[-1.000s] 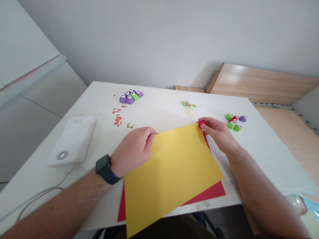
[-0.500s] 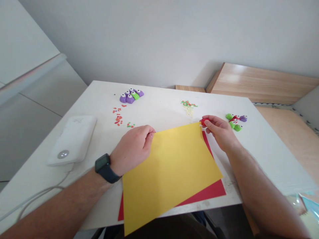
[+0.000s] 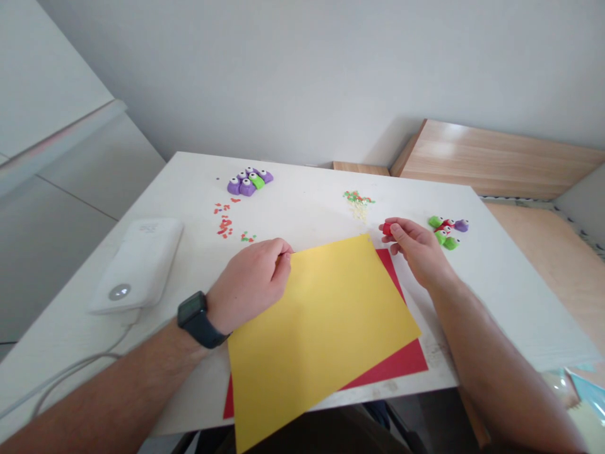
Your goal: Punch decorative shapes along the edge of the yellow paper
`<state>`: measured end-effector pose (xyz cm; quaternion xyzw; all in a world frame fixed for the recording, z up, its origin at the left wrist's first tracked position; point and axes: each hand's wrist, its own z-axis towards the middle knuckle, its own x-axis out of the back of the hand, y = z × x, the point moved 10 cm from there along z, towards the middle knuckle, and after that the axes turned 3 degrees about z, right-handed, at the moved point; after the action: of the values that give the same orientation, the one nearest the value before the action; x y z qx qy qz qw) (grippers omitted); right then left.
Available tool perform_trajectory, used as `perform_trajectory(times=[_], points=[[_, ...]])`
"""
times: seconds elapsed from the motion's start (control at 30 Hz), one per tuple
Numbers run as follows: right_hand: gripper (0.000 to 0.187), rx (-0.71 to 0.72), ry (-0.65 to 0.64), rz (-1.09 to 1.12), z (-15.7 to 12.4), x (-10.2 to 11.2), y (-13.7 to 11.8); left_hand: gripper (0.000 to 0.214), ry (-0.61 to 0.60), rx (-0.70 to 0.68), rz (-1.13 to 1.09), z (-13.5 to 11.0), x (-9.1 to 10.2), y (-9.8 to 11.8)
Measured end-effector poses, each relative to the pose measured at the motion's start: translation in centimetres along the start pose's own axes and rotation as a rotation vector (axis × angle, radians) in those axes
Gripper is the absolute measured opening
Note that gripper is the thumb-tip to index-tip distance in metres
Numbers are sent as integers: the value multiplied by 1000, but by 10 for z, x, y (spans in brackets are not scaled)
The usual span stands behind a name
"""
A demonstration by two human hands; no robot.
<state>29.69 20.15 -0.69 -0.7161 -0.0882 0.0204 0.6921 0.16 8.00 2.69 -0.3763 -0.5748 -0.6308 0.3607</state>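
My left hand (image 3: pixel 253 280), with a dark watch on its wrist, pinches the far left edge of a yellow sheet of paper (image 3: pixel 321 321). That sheet is tilted over a red sheet (image 3: pixel 392 366) on the table. Held between the thumb and fingers of my right hand (image 3: pixel 413 246) is a small red craft punch (image 3: pixel 388 229), partly hidden. It is just right of the yellow sheet's far corner, apart from it. A small notch seems to show at that corner.
Purple and green punches with eye-like tops (image 3: pixel 248 183) stand at the back left; more punches (image 3: pixel 447 232) are at the right. Punched paper bits (image 3: pixel 225 227) and another confetti pile (image 3: pixel 359 203) lie on the white table (image 3: pixel 302 214). A white power bank (image 3: pixel 139 265) with a cable sits left.
The yellow sheet's far right corner has come out of the red punch and shifted slightly left. My right hand stays nearly in place with the punch.
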Motion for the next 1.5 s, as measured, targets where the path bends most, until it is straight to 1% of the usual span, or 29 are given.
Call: perform_trajectory(times=[0.13,0.23,0.33,0.5,0.83,1.0,1.17,1.33,1.5], points=[[41,-33,-34,-19,-4,-6,-1,21,-27,-8,-23,-1,-1,2],[41,-56,-52,-83,-7,-8,1,21,-31,-1,-16,0,-2,2],[43,-50,-65,-144,-8,-9,1,20,-35,3,-17,-1,-1,2],[44,-51,-79,-173,-9,-11,1,23,-38,5,-19,-1,-1,3],[49,-35,-51,-181,-8,-7,0,24,-77,-16,-6,-1,-5,4],[57,-53,-52,-98,-7,-7,2,22,-79,-5,-9,-1,-5,4],[66,-107,-64,16,-7,-12,5,22,-77,-11,-6,-1,-4,5],[69,-154,-51,48,-6,-11,8,22,-82,-9,-10,-1,-4,5],[65,-206,-57,131,-5,-10,14,21,-89,2,-13,-1,-5,4]])
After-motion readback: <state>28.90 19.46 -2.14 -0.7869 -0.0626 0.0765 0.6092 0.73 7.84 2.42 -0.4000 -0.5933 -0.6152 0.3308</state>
